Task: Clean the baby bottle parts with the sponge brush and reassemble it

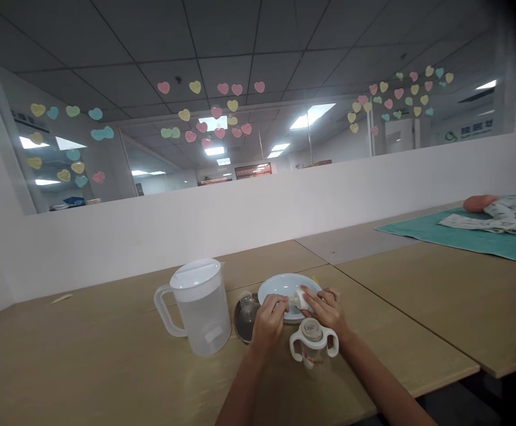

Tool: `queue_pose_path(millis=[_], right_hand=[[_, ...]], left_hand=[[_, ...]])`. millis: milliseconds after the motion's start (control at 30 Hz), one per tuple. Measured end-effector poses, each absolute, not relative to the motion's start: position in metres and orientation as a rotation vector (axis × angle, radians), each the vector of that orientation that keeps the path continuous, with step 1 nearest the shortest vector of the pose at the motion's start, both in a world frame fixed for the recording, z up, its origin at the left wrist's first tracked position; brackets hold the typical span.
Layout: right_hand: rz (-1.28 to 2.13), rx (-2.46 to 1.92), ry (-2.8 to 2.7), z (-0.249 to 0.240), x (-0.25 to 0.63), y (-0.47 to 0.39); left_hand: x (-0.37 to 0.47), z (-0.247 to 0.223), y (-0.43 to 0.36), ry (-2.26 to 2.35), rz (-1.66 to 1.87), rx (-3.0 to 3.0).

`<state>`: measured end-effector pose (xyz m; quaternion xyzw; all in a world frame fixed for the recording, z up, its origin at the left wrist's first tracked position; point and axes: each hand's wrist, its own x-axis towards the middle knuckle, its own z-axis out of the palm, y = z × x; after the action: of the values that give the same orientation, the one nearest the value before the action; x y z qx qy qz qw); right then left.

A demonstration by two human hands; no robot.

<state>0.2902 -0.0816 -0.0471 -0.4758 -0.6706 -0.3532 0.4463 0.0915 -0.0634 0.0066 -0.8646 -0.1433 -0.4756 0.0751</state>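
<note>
White bottle top (301, 299) sits between the two hands, over the near right part of a pale blue bowl (280, 284). The right hand (328, 307) has its grip closed round the white body from the right, fingers laid over it. The left hand (270, 316) comes from the left with its grip curled, fingertips pinched at the see-through end.

Just nearer than the bowl, a clear cup (315, 354) with two white handles and a beige top stands upright beside the right forearm. Left of the bowl, partly hidden by the left hand, is a dark round dish (243, 331) with a clear domed piece (246, 300) at its far side. Farther left, a translucent pitcher (205, 316) stands upright, its lid on and handle to the left.

All these are on a wooden table (107, 361). At the far right lies a teal cloth (418, 229) bearing a patterned white garment (506, 216) and a rounded reddish form (480, 203). Beyond the table, heart-shaped notes (216, 112) dot a window above a white wall (249, 216).
</note>
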Motion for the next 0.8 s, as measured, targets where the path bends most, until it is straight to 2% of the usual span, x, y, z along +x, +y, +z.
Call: queue_pose_path(millis=[167, 233, 367, 433, 633, 800], right_hand=[[-0.914, -1.327, -1.359, -0.047, 0.297, -0.083], [-0.887, -1.413, -1.148, -0.045, 0.3, -0.085], [-0.734, -1.447, -0.871, -0.041, 0.303, -0.091], [-0.676, -1.417, -0.843, -0.04, 0.302, -0.093], [-0.647, -1.301, -0.951, -0.043, 0.301, -0.093], [-0.649, -1.103, -1.108, -0.044, 0.297, -0.102]], left_hand=[[0.096, 0.001, -0.078, -0.63, -1.761, -2.569], [0.094, 0.0, -0.087, -0.559, -1.859, -2.566], [0.095, -0.003, -0.102, -0.116, -1.569, -2.604], [0.1, -0.004, -0.106, -0.042, -1.417, -2.537], [0.106, -0.007, -0.1, -0.208, -1.346, -2.486], [0.107, -0.014, -0.094, -0.405, -1.451, -2.524]])
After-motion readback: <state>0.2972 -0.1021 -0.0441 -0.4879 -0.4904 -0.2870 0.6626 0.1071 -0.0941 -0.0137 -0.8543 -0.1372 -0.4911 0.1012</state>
